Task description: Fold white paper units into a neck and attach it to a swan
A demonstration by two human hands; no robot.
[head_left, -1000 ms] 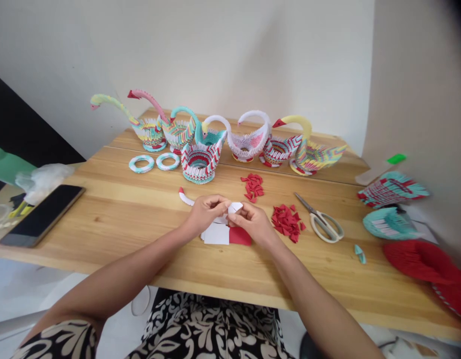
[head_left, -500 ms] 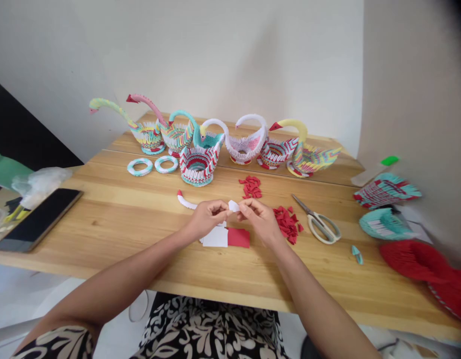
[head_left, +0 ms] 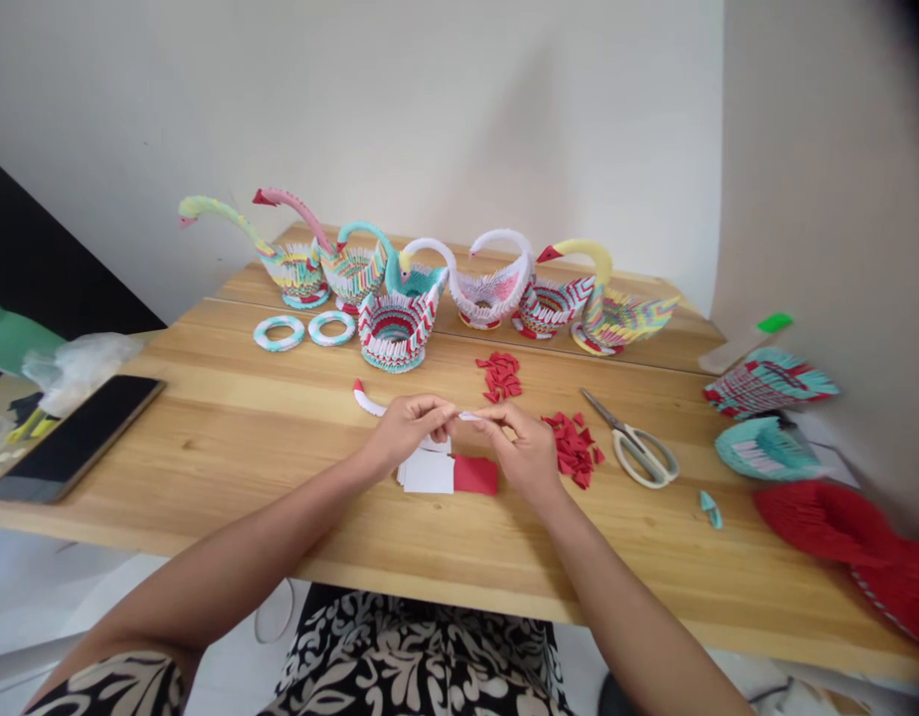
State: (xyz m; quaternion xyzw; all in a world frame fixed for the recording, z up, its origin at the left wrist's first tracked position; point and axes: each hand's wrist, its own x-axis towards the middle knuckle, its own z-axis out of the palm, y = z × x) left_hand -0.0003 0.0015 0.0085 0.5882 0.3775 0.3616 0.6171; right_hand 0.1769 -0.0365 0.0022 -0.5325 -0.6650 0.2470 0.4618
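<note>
Between both hands, above the table, is a small folded piece of white paper (head_left: 470, 417), seen nearly edge-on. My left hand (head_left: 413, 430) pinches its left end between thumb and fingers. Its right end is pinched by my right hand (head_left: 520, 438). Below the hands lie a stack of white paper slips (head_left: 428, 473) and a stack of red paper slips (head_left: 475, 475), side by side. A white curved neck with a red tip (head_left: 366, 400) lies partly hidden behind my left hand. Folded red paper triangles form one pile (head_left: 577, 452) beside my right hand and another (head_left: 498, 375) farther back.
Several folded-paper swans, such as a yellow-necked one (head_left: 598, 288), line the table's back. A red-and-white paper basket (head_left: 396, 333) and two paper rings (head_left: 278, 333) stand before them. Scissors (head_left: 643, 452) lie right, near more paper pieces (head_left: 773, 447); a phone (head_left: 76, 438) lies left.
The white paper has turned from showing its face to nearly edge-on between my fingers. My left hand has shifted slightly left and up, uncovering more of the white stack.
</note>
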